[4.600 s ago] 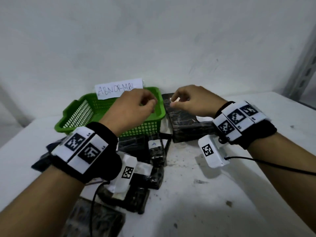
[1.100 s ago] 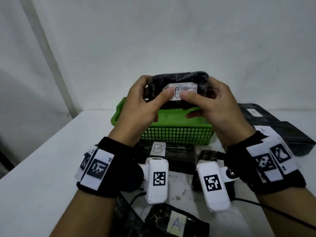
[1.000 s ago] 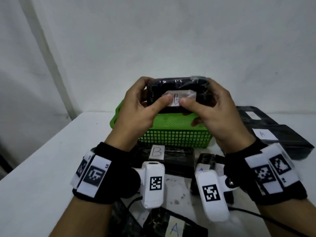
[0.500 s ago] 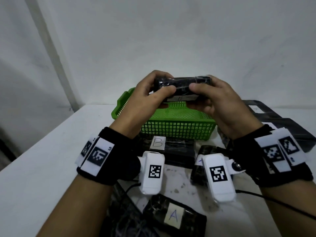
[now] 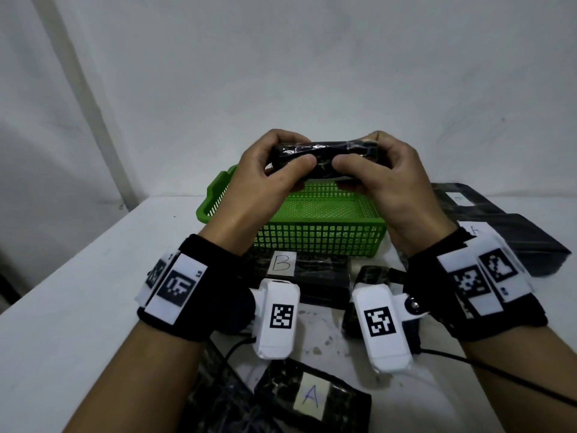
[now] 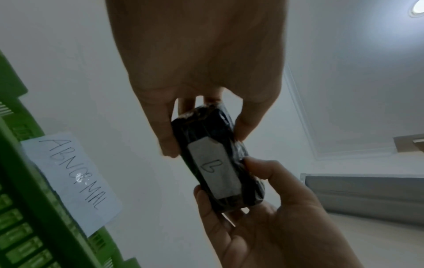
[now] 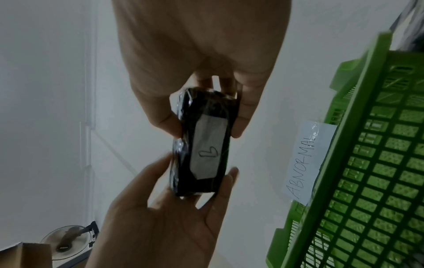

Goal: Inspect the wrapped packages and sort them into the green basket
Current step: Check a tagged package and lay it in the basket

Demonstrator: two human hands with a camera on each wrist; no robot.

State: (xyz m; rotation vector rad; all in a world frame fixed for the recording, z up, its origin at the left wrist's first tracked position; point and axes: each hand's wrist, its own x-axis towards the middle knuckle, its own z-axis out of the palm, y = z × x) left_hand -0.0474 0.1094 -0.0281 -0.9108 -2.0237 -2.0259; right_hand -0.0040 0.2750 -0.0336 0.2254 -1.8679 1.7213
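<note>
Both hands, left hand (image 5: 265,179) and right hand (image 5: 387,179), gripped one glossy, black film-wrapped package (image 5: 321,157) by its ends, lifted above the green basket (image 5: 318,242). Its latticed plastic interior lay open beneath. More wrapped packages crowded the white worktop (image 5: 78,301) near the basket's front wall.

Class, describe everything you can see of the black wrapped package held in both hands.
The wrapped package is a small, dark, oblong block in glossy, crinkled clear film. A white paper label with a handwritten mark like a "b" sits on its underside, facing the wrist cameras. It is held level in the air above the green basket, the left hand gripping one end and the right hand the other, thumbs on the near side.
</note>
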